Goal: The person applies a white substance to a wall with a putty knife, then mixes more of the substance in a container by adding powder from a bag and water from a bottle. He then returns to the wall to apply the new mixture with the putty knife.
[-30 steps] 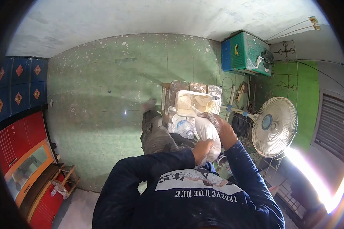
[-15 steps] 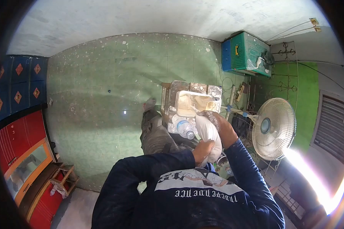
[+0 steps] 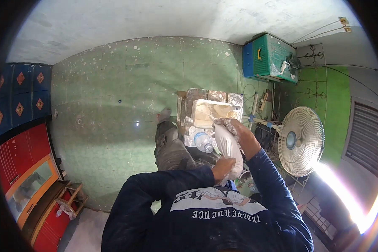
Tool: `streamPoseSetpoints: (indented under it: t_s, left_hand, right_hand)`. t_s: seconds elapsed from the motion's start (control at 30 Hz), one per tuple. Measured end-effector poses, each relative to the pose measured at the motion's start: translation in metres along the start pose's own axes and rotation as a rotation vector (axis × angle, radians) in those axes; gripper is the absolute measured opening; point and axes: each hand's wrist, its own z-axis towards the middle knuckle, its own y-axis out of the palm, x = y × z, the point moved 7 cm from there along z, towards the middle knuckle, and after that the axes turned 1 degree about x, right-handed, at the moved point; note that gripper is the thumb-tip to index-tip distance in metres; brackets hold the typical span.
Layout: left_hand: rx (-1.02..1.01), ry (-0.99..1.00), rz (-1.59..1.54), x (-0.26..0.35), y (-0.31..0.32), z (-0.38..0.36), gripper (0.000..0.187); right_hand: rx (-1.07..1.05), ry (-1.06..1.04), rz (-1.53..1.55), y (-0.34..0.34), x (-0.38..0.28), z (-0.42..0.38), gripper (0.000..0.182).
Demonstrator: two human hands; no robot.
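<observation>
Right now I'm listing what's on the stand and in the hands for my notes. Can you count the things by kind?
Trays: 1
Bottles: 1
White bags: 1, held by left hand and right hand
Total: 3

Seen from above, the left hand [image 3: 223,166] grips the near end of a white bag [image 3: 229,149], while the right hand [image 3: 232,127] clasps its far end just beside a white tray [image 3: 215,113], perhaps filled with cream. A water bottle [image 3: 203,140] lies beside the bag. A fan [image 3: 300,140] stands to the right.
</observation>
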Motion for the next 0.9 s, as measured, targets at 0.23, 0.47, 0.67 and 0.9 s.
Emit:
streamPoseSetpoints:
  t_s: [0.23, 0.47, 0.67, 0.9]
  left_hand:
    - [-0.039, -0.092, -0.021, -0.003, 0.01, -0.003, 0.007]
    - [-0.222, -0.106, 0.086, -0.029, 0.036, -0.002, 0.014]
    - [-0.14, -0.174, -0.074, -0.033, 0.035, -0.004, 0.014]
    - [-0.205, -0.052, 0.139, -0.047, 0.042, 0.003, 0.014]
  right_hand:
    - [0.173, 0.895, 1.017, 0.036, 0.082, -0.021, 0.022]
    - [0.103, 0.71, 0.638, 0.034, 0.089, -0.006, 0.018]
    - [0.189, 0.674, 0.285, 0.026, 0.083, -0.002, 0.02]
    - [0.241, 0.708, 0.085, 0.015, 0.057, 0.008, 0.024]
